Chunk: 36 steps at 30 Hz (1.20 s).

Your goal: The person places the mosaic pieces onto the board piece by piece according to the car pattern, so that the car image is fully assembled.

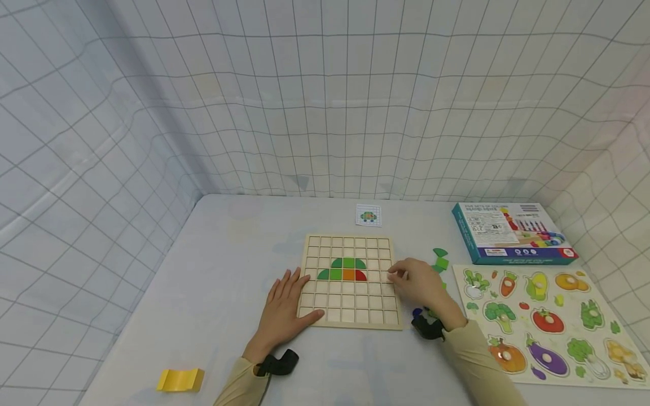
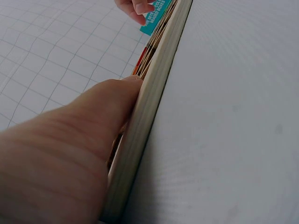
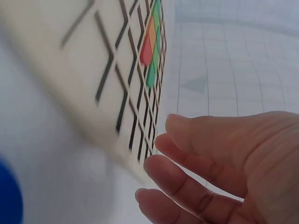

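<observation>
A wooden grid board [image 1: 350, 304] lies flat at the middle of the table. In its upper rows sit green, orange and red tiles [image 1: 348, 269] in a dome shape. My left hand [image 1: 286, 301] lies flat at the board's left edge with fingers straight. Its thumb [image 2: 93, 121] presses against the board's side [image 2: 154, 93]. My right hand [image 1: 413, 280] hovers at the board's right edge, fingers loosely bent. Nothing shows between the fingers [image 3: 187, 163] in the right wrist view, where the board [image 3: 93, 60] and its tiles [image 3: 152, 46] lie just beyond them.
A small pattern card [image 1: 368, 215] lies behind the board. Loose green pieces [image 1: 440, 259] and a blue piece [image 1: 417, 311] lie right of it. A teal box [image 1: 513, 239] and a vegetable puzzle [image 1: 548, 321] fill the right side. A yellow block [image 1: 180, 379] sits front left. Checked cloth walls surround the table.
</observation>
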Tool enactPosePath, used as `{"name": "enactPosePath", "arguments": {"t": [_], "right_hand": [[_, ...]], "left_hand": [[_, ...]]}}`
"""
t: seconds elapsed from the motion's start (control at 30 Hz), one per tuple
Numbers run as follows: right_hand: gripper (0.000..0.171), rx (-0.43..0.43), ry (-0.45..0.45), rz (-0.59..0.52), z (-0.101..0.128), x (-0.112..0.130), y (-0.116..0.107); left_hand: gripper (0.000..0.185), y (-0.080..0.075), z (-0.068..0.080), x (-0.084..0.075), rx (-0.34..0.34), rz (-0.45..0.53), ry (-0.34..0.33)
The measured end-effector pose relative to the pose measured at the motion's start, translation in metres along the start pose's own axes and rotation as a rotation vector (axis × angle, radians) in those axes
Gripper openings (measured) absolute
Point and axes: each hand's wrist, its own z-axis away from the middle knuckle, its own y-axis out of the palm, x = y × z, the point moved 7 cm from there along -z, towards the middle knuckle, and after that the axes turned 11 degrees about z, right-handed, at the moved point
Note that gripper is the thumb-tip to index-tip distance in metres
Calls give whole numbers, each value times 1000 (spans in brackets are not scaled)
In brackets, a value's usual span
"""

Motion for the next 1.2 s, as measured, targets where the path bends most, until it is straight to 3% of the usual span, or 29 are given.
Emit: {"name": "enactPosePath", "arguments": {"t": [0.27, 0.53, 1.2], "right_hand": [[14, -35, 49, 45, 10, -49, -25], [17, 35, 128, 62, 14, -78, -32], [21, 47, 139, 104, 13, -85, -29]], "left_hand": [[83, -1, 0, 0, 1, 6, -11], [83, -1, 1, 1, -9, 8, -8], [83, 0, 0, 0, -8, 5, -8]]}}
